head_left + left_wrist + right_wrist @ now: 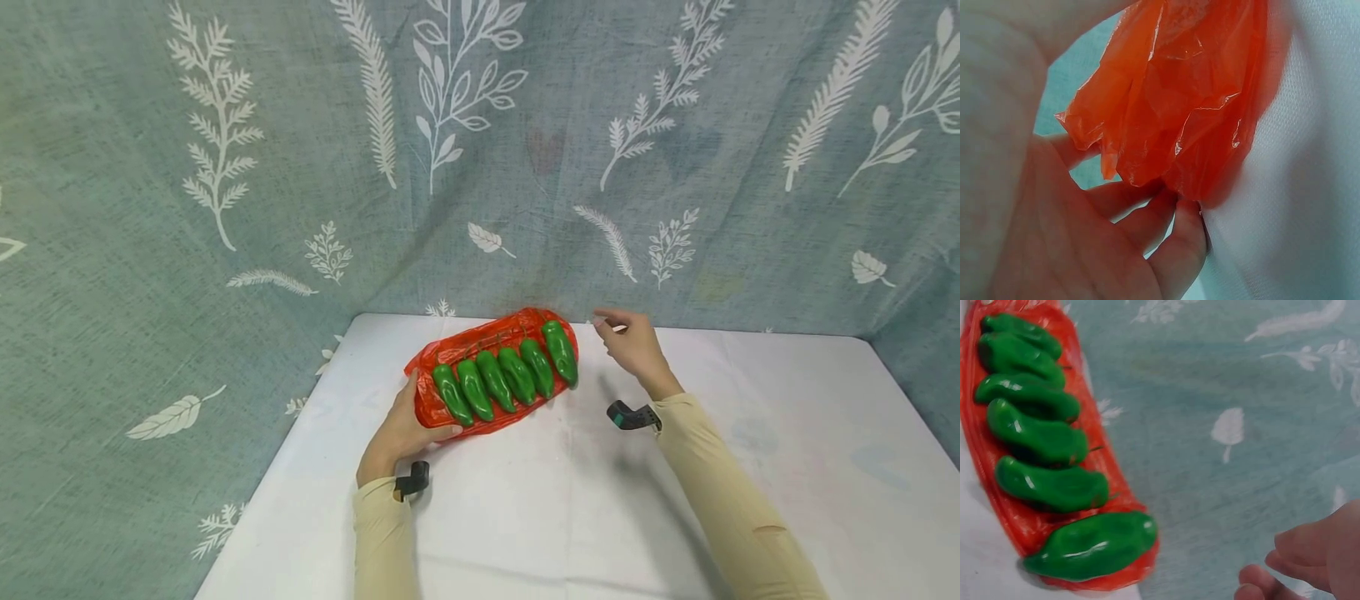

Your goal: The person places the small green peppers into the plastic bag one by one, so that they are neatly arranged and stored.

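Note:
Several glossy green peppers (495,379) lie side by side in a slanting row on a crinkled red plastic bag (487,336). My left hand (401,429) grips the bag's left end, its thumb along the front edge and its fingers at the far left side. In the left wrist view the fingers (1138,215) curl in under the gathered red plastic (1179,106). Beyond the bag's right end, my right hand (630,342) is held with loosely bent fingers and nothing in it. The rightmost pepper (1094,545) is nearest to it, a short gap away.
The bag lies near the back of a table with a white cover (517,517). Behind and to the left hangs a grey-green cloth (480,233) with white leaf prints. Black wrist cameras (633,415) sit at both cuffs, and the sleeves are pale yellow.

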{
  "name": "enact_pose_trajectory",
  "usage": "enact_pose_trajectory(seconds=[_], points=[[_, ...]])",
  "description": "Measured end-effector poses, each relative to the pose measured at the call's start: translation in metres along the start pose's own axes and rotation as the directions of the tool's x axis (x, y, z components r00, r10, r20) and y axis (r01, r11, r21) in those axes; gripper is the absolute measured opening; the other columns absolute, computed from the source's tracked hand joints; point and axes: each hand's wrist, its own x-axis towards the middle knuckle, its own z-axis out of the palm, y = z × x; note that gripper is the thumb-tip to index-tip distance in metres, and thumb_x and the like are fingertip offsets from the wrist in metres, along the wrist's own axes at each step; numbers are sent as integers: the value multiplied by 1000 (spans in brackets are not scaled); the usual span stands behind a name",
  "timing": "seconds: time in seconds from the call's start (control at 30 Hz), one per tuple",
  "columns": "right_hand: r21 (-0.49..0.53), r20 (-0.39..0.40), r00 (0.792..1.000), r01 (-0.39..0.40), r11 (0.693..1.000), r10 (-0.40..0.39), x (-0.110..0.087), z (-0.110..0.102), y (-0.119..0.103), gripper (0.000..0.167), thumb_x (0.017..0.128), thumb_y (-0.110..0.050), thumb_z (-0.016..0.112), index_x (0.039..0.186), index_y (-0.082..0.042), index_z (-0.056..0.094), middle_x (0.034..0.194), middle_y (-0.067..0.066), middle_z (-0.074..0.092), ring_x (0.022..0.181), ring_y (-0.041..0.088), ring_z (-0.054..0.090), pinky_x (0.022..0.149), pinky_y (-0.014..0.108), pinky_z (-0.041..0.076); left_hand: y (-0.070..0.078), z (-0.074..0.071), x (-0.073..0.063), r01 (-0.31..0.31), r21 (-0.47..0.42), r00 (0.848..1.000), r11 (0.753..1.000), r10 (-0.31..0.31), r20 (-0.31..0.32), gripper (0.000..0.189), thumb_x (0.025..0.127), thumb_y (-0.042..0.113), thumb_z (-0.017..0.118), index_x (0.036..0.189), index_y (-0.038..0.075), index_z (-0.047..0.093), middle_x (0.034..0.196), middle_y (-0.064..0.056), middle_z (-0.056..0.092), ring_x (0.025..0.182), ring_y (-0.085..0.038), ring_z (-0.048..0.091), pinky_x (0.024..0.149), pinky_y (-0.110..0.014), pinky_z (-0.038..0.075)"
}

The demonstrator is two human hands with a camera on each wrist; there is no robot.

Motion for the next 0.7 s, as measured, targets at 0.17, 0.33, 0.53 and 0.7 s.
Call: enact_pose_trajectory(seconds=[0.17, 0.33, 0.53, 0.7], points=[[54, -38, 999, 4, 999, -2, -14, -13, -9, 42, 109, -29, 51, 146, -11, 59, 131, 21, 63, 102, 29, 67, 81, 32, 60, -2, -1, 1, 27, 10, 1000, 1000, -27, 2, 127, 67, 39, 97, 164, 25, 16, 153, -4, 46, 144, -30, 44, 124, -59, 34], [89, -84, 996, 27, 996, -19, -27, -24, -10, 42, 109, -31, 52, 145, -10, 60, 132, 20, 64, 103, 29, 64, 82, 28, 61, -2, -2, 1, 68, 24, 998, 997, -68, 1, 137, 68, 43, 96, 166, 30, 3, 158, -9, 40, 149, -35, 39, 124, -60, 33], [104, -165, 986, 55, 993, -37, -45, -31, -7, 41, 108, -31, 54, 140, -8, 64, 129, 21, 68, 98, 24, 65, 74, 15, 57, 2, -6, -4, 155, 98, 988, 983, -155, -10, 144, 67, 57, 92, 166, 26, -8, 171, -16, 15, 158, -38, 20, 125, -63, 29], [81, -220, 974, 68, 994, -49, -58, -40, -5, 40, 108, -31, 54, 138, -8, 65, 127, 22, 70, 90, 2, 62, 74, 11, 55, 15, -16, -10, 233, 194, 972, 953, -225, -61, 140, 72, 72, 81, 166, 27, -13, 174, -16, -11, 162, -41, -6, 125, -68, 20]])
